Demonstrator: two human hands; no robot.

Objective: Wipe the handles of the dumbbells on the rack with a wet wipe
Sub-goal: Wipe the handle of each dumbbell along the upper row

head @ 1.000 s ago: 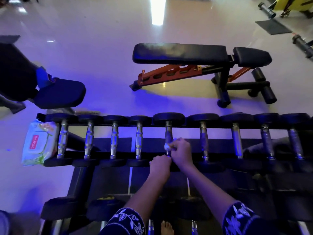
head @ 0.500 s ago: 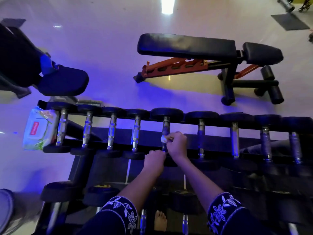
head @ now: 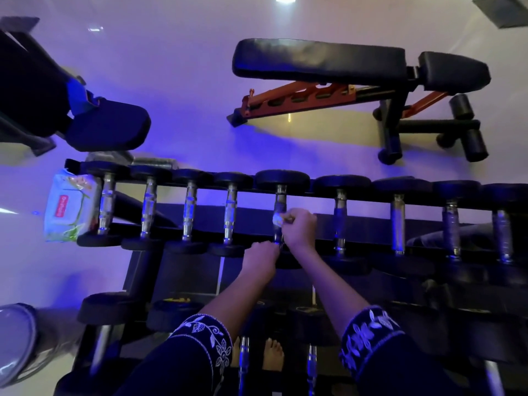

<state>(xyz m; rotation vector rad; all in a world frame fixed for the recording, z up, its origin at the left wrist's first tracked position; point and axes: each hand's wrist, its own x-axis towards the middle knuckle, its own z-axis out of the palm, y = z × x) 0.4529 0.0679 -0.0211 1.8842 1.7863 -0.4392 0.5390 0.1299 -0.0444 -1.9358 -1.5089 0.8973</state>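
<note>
1. On the top tier of the black metal dumbbell rack [head: 371, 221], a row of black-headed dumbbells with chrome handles lies side by side.
2. Fifth from the left, one chrome dumbbell handle [head: 279, 201] has the right hand [head: 300, 228] closed around it, pressing a small white wet wipe [head: 277, 220] against the metal.
3. Just below, the left hand [head: 261, 257] is closed on that dumbbell's near black head.
4. At the rack's left end rests a white-and-green soft pack of wipes [head: 70, 207].

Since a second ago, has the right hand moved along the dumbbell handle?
Yes, slightly. The right hand with the wet wipe has slid up the handle, away from the left hand.
</note>
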